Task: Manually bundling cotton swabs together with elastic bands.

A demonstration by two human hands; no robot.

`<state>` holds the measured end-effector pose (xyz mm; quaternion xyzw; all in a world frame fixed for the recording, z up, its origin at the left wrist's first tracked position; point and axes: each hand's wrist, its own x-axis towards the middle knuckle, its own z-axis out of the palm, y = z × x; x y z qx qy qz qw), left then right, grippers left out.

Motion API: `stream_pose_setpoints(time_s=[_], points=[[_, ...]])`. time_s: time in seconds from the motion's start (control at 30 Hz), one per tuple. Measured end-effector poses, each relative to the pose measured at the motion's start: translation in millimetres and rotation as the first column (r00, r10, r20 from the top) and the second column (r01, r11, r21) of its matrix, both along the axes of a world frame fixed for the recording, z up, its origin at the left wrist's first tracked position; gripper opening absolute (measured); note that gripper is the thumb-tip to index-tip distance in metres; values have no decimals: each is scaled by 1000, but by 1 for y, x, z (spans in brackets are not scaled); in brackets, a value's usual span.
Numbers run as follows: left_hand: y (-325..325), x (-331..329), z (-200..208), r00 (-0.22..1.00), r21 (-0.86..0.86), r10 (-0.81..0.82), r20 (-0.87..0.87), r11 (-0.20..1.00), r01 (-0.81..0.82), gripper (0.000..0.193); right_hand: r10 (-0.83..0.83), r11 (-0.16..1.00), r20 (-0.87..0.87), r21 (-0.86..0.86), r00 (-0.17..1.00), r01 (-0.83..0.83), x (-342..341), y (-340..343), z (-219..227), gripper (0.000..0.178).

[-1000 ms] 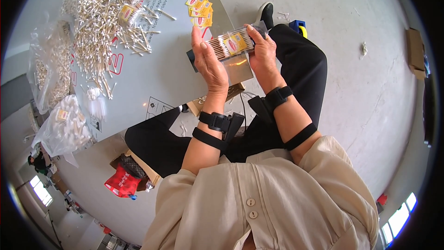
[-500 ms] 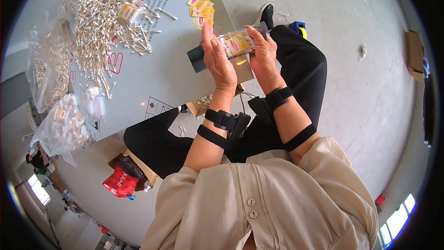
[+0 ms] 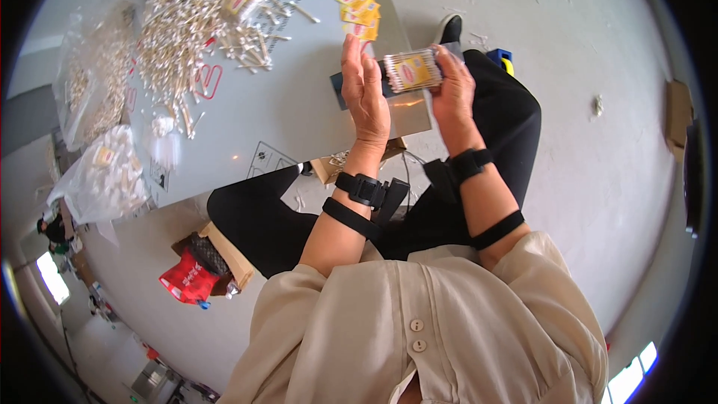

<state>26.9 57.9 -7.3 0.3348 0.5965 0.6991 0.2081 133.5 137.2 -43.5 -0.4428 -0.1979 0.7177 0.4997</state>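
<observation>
My right hand grips a clear packet of cotton swabs by its right end. A yellow card shows through the packet, over a row of swabs with white tips. To the left of the packet my left hand is held flat with its fingers stretched out, a small gap apart from the swabs. Below the hands, at the table's corner, lies a dark flat piece, partly hidden by my left hand. Several yellow cards are spread on the table beyond my left fingertips.
A large heap of loose cotton swabs covers the left of the grey table, with filled packets behind. Clear bags of swabs and packets line its left edge. An open box sits under the near edge. A blue tape dispenser stands beyond my knee.
My left palm has come away from the packet's left end, leaving a gap. My right hand still holds the packet. The whole view has shifted slightly.
</observation>
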Motion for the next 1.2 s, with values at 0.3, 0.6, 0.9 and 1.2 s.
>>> stream_pose_setpoints(time_s=[0.3, 0.6, 0.9, 1.2], points=[[-46, -141, -8, 614, -388, 102, -782, 691, -609, 54, -353, 875, 525, 478, 774, 74, 15, -2, 45, 25], [-48, -144, -15, 641, -424, -91, -762, 819, -387, 46, 149, 637, 651, 513, 744, -576, -73, -60, 48, 21], [-119, -126, 1, 852, -358, 169, -495, 854, -378, 52, 5, 406, 868, 453, 497, -794, -114, -63, 41, 18], [-101, -135, 7, 650, -432, -56, -758, 790, -435, 25, -120, 195, 920, 390, 373, -900, -140, -76, 45, 18]])
